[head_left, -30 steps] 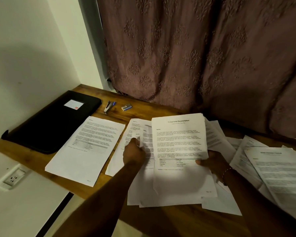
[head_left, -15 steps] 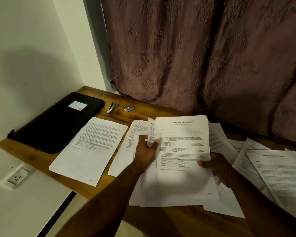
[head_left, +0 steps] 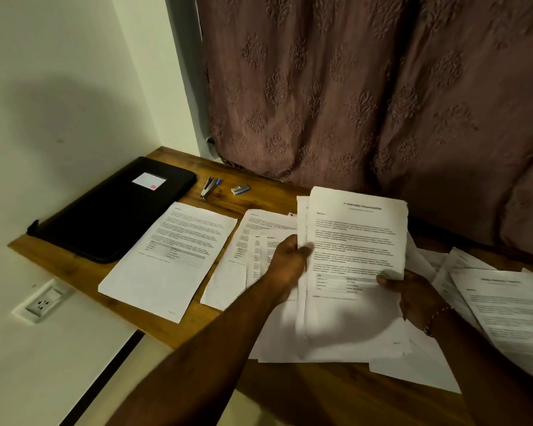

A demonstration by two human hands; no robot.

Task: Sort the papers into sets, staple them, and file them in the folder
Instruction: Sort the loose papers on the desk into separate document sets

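Observation:
Both hands hold a small sheaf of printed papers [head_left: 356, 241] tilted up above the desk. My left hand [head_left: 288, 261] pinches the sheaf's left edge, thumb on the front sheet. My right hand [head_left: 413, 295] grips its lower right corner. Under the sheaf lie several loose sheets [head_left: 259, 238] spread over the wooden desk [head_left: 74, 269]. A single printed sheet [head_left: 170, 256] lies flat to the left. Further left rests a shut black folder [head_left: 114, 207] with a white label. A small stapler [head_left: 208, 187] and a box of staples [head_left: 240, 189] sit behind the sheets.
More printed pages [head_left: 502, 302] fan out at the right edge of the desk. A brown patterned curtain [head_left: 366, 87] hangs right behind the desk. A white wall with a power socket [head_left: 43, 302] bounds the left side; the desk's front edge runs diagonally below my arms.
My left hand has moved right from the loose sheets on the desk to the held sheaf's left edge and now pinches it. The sheaf has shifted slightly right and up.

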